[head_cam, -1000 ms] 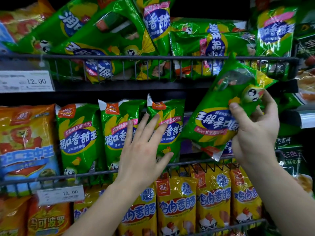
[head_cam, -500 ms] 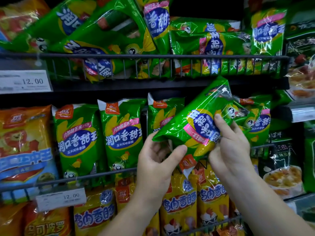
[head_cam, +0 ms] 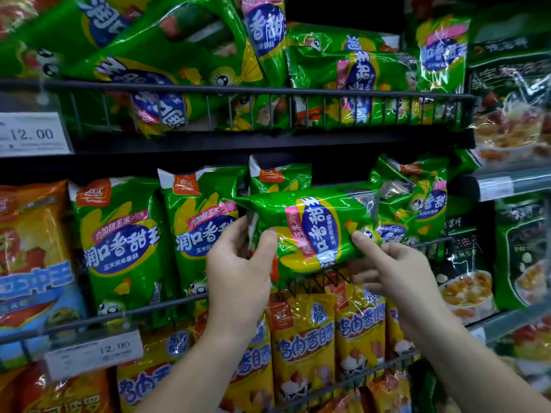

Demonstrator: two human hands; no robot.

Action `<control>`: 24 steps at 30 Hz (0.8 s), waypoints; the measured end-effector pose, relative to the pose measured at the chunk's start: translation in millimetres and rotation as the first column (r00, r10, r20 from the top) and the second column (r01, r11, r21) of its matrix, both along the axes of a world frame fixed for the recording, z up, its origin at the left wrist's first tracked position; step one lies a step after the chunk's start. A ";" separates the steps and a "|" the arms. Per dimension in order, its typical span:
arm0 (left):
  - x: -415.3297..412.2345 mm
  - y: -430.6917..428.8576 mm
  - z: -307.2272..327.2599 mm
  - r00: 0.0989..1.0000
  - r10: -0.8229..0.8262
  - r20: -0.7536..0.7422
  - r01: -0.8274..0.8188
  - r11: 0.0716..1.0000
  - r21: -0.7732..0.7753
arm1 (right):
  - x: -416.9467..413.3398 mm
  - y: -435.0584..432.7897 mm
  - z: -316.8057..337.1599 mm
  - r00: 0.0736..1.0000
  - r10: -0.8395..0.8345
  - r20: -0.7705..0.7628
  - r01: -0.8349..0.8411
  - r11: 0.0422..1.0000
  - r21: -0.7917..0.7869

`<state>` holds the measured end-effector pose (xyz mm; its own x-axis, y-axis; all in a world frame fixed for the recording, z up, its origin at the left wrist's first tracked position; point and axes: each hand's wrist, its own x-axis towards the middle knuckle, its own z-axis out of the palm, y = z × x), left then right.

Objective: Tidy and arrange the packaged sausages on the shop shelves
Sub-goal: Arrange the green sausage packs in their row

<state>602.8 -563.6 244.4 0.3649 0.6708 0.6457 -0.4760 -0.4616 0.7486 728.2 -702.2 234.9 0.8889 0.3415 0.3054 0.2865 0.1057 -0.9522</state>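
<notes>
Green sausage pack [head_cam: 313, 231] held sideways, just above the middle shelf rail [head_cam: 149, 311]. Left hand [head_cam: 238, 278] grips its left end, thumb on front; right hand [head_cam: 396, 272] pinches its right end, fingers curled.

green sausage pack [head_cam: 313, 231] with blue oval, yellow swirl; yellow packs [head_cam: 304, 347] below

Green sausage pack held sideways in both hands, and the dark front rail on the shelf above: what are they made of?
The glossy green sausage pack looks like thin plastic film with a shiny finish: sharp glare streaks and fine creases across the print. The dark wire front rail is probably painted or coated metal, dull to satin: thin straight rods with hardly any glare.
</notes>
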 end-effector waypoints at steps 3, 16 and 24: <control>0.4 8.4 6.3 0.998 0.012 -0.054 -0.007 0.996 0.084 | 5.2 -8.5 -5.8 0.974 -0.159 0.160 0.175 0.980 -0.093; -0.7 1.9 33.5 0.944 -0.026 -0.328 0.187 0.863 0.469 | 11.8 -20.1 25.8 0.756 0.338 0.560 -0.134 0.918 -0.374; 10.1 -5.9 40.8 0.923 -0.016 -0.385 0.201 0.872 0.446 | 20.0 -27.1 27.8 0.783 0.521 0.340 -0.455 0.853 -0.257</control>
